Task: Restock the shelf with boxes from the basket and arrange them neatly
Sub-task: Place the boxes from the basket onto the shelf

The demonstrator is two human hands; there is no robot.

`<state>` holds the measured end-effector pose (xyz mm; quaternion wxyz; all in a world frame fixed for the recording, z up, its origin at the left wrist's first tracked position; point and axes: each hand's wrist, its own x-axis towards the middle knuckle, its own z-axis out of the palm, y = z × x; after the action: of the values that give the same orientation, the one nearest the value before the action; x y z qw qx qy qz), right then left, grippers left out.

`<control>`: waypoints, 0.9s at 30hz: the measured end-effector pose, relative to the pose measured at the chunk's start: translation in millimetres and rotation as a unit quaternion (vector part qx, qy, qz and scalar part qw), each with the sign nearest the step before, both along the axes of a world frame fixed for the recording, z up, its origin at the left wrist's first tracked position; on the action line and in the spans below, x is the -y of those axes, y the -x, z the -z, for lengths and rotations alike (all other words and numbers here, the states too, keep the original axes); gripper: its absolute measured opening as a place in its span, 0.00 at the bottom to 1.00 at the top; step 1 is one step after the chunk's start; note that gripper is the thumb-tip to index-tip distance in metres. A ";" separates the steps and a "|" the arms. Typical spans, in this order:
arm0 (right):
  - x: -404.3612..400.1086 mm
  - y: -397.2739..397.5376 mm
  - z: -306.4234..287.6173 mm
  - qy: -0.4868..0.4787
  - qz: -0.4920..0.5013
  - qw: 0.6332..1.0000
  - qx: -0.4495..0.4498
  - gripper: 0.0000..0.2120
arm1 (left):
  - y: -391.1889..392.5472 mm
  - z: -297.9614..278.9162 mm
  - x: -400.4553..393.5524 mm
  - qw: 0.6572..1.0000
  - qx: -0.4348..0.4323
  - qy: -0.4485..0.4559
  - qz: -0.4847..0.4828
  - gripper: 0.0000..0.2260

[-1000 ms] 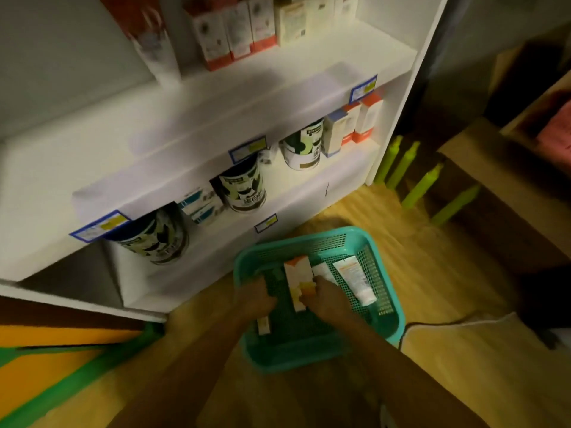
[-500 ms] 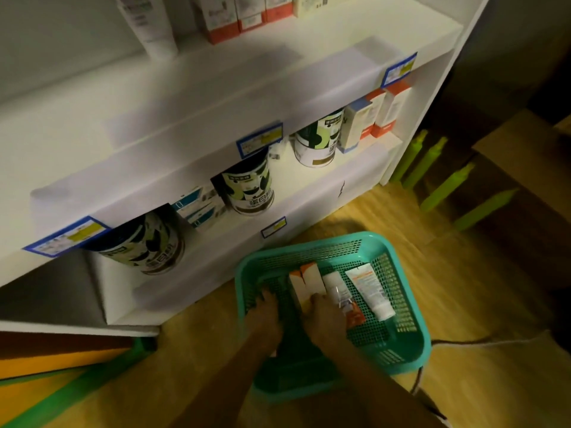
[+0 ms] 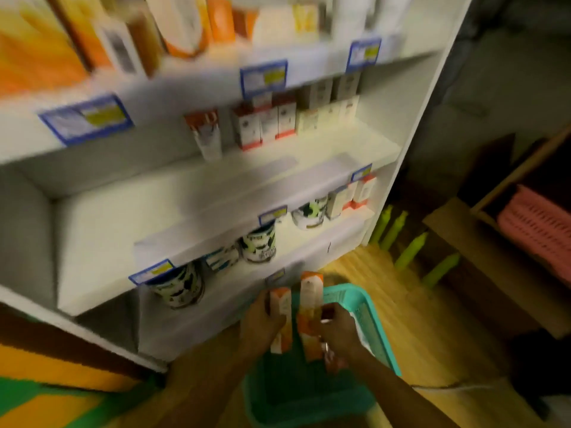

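Both hands are raised above the teal basket (image 3: 367, 310) on the wooden floor. My left hand (image 3: 262, 325) grips an orange-and-white box (image 3: 281, 316) held upright. My right hand (image 3: 338, 335) grips a taller orange-and-white box (image 3: 310, 307) and also holds a small tube whose lower end shows below the fingers. The white shelf unit (image 3: 278, 186) stands right in front, its middle board mostly bare at the front with red-and-white boxes (image 3: 262, 125) and a tube (image 3: 207, 137) at the back. The frame is motion-blurred.
Black-and-white cans (image 3: 258, 245) and small boxes (image 3: 355, 196) fill the lower shelf. Orange packages (image 3: 46, 44) crowd the top shelf. Lime-green pegs (image 3: 411, 251) stick up to the right of the unit, beside a brown surface and a pink crate (image 3: 537, 227).
Both hands have lifted out of the basket, each now holding an orange-and-white box upright. The view has tilted up, bringing the higher shelves into sight.
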<state>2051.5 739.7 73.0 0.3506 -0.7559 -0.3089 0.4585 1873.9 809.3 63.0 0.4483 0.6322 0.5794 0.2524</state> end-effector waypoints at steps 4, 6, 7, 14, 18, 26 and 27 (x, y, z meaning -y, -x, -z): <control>-18.9 -3.2 -64.5 -0.111 0.028 0.992 0.054 0.19 | 4.6 -99.9 -5.8 0.997 0.043 -0.052 0.038 0.18; -23.2 4.5 -104.1 -0.152 0.020 0.987 0.049 0.19 | 9.1 -149.0 -3.4 0.993 0.042 -0.086 0.066 0.21; -24.5 9.1 -125.3 -0.172 0.021 0.984 0.043 0.19 | 12.2 -173.7 0.6 0.990 0.025 -0.110 0.080 0.24; -18.3 49.8 -263.2 -0.317 0.009 0.945 0.077 0.21 | 65.4 -315.2 16.6 0.950 -0.001 -0.310 0.023 0.23; -16.6 82.6 -326.8 -0.385 -0.019 0.921 0.047 0.21 | 100.4 -372.2 19.6 0.918 -0.006 -0.395 -0.042 0.34; -34.9 157.6 -393.4 -0.446 -0.117 0.886 0.050 0.21 | 159.7 -442.9 24.2 0.851 0.055 -0.484 -0.199 0.27; -39.1 166.1 -399.3 -0.447 -0.130 0.884 0.049 0.21 | 164.6 -447.6 23.3 0.844 0.051 -0.492 -0.205 0.25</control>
<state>1885.4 778.9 472.3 0.5730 -0.4940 -0.5930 0.2757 1709.2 786.0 510.5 0.0450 0.6226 0.4719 0.6226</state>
